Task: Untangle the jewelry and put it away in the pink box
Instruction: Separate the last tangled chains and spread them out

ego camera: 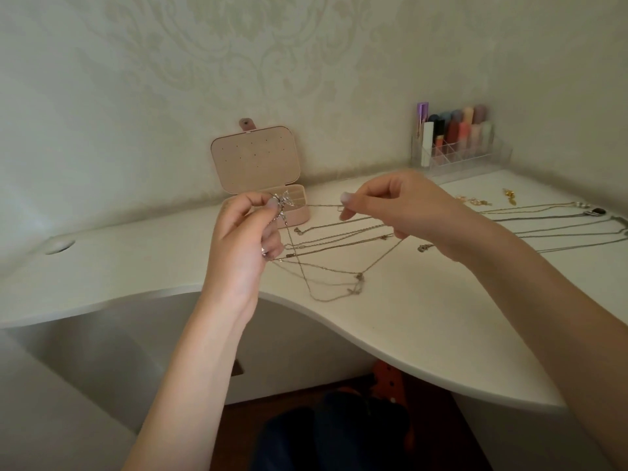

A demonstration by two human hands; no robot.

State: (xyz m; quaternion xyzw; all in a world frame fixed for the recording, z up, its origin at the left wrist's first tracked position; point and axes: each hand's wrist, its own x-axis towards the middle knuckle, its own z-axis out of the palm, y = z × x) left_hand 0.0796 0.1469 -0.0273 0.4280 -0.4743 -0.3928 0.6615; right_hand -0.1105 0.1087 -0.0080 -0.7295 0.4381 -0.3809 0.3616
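Left hand (243,237) raised at centre frame, fingers curled, thumb and forefinger pinching a silver pendant (281,199) at the top of the grip, in front of the pink box (258,164). Right hand (394,205) to the right of centre at about the same height, grip narrowed to a fingertip pinch on a thin chain (323,206) stretched almost level between the two grips. From the left grip, more strands of the tangled chains (326,266) dropping down and right to the white bench (424,317), crossing one another and ending in a loose loop with small knots near mid-frame, below and between the hands. Whether every strand belongs to one necklace: cannot tell.

Pink box standing open at upper centre, against the wall, lid upright with rows of small holes, base tray just behind the left grip's fingertips and partly hidden by them.

Further right on the bench, a row of other necklaces (560,222) laid out in long lines, running to the right edge of the frame, apart from the held tangle. Above them, small gold earrings (475,200), near the back edge. In the upper right corner, a clear organiser (462,154) holding upright lipsticks and tubes. At lower centre, dark-clad knees under the bench's curved edge.
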